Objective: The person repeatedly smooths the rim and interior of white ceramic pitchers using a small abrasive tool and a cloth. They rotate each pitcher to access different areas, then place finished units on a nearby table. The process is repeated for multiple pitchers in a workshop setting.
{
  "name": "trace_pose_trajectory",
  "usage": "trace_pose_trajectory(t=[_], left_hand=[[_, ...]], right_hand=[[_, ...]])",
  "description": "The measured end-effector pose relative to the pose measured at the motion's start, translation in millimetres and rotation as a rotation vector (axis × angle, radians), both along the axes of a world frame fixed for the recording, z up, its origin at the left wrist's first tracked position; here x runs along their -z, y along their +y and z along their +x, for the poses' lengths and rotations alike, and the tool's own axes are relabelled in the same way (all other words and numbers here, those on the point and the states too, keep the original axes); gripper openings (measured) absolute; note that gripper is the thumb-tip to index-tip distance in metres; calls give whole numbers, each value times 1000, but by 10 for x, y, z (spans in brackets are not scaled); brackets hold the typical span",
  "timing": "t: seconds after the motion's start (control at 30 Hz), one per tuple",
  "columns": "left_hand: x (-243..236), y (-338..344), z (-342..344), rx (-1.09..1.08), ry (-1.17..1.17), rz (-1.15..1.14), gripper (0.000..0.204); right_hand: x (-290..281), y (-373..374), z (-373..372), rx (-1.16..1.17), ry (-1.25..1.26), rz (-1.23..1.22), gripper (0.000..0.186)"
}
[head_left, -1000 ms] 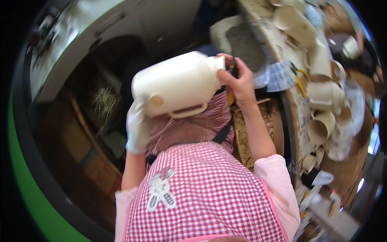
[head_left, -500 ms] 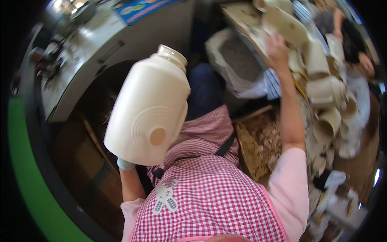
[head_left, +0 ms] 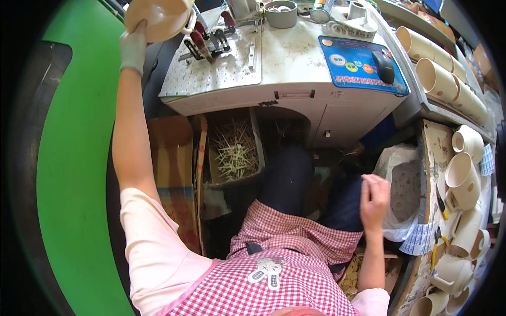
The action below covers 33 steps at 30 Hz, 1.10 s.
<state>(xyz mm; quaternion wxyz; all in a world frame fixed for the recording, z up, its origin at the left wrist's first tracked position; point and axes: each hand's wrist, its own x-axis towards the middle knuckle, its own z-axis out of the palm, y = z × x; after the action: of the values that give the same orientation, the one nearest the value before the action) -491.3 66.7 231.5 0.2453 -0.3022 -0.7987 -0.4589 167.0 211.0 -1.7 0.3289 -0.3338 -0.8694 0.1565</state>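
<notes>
My left hand [head_left: 134,50], in a pale glove, grips a cream ceramic vessel [head_left: 155,17] with a handle at the upper left, above the green surface. Only part of the vessel shows, cut off by the picture's edge. My bare right hand [head_left: 374,203] is by my right knee, beside a white plastic bag [head_left: 392,163]; its fingers are curled, and whatever may be inside them is hidden. Close to the vessel, a perforated metal plate [head_left: 240,68] with dark clamps lies on a white machine top [head_left: 290,47].
The green surface [head_left: 74,158] runs down the left. A blue mat [head_left: 342,68] bears a mouse. Cream vessels [head_left: 437,79] line the right, with more cups [head_left: 461,179] and pliers [head_left: 437,250] on a worn bench. Below, a box holds thin sticks [head_left: 234,152].
My view has swung toward the white machine. The vessel has moved from over my lap to the upper left in my left hand. My right hand has dropped back from the right bench.
</notes>
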Motion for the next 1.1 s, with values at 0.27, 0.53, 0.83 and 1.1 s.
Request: trace_pose_trajectory(t=[0.27, 0.53, 0.83, 1.1], left_hand=[[286, 677, -596, 67, -87, -204, 52], [473, 541, -361, 326, -427, -80, 54], [509, 193, 183, 483, -457, -61, 67], [2498, -1350, 1513, -60, -319, 302, 42]], right_hand=[[267, -48, -303, 56, -126, 83, 6], [267, -41, -354, 41, -119, 78, 6], [258, -65, -365, 43, -107, 88, 6], [271, -136, -245, -31, -182, 193, 9]])
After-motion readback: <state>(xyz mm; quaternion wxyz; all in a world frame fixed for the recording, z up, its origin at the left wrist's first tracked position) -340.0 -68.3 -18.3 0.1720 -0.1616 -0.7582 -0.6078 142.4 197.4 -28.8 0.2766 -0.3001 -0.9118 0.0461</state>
